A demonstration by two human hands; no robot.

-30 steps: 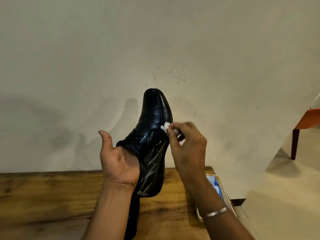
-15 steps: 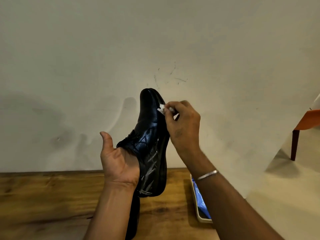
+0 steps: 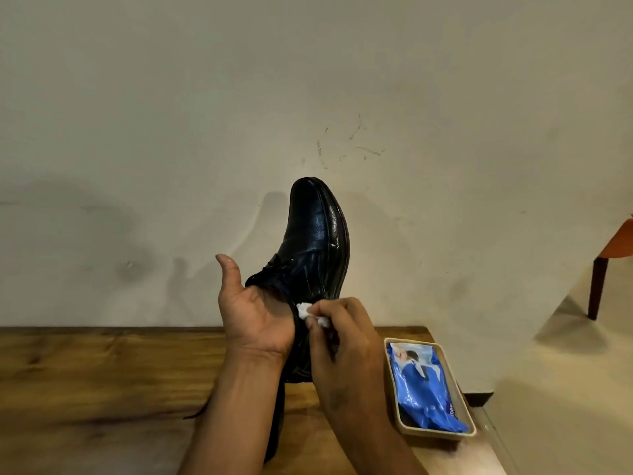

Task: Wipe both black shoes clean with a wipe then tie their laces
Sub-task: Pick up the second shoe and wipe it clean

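Pale wall (image 3: 171, 97) rises behind a wooden surface (image 3: 85, 389), above which a black shoe (image 3: 318, 234) is held toe-up on the left hand (image 3: 253, 313); its fingers are sunk in the shoe's opening and hidden, so their grip cannot be told, and only the thumb stands free. At the shoe's heel end the right hand (image 3: 346, 344) pinches a crumpled white wipe (image 3: 303, 310) against the leather, covering the lower side. Below the shoe a second shoe (image 3: 278, 426) is mostly hidden by the left forearm, its lace (image 3: 195, 414) trailing left; right of the shoe lies a tray (image 3: 431, 435) holding a blue pack (image 3: 421, 389), and farther right a chair (image 3: 616, 245) is cut off.
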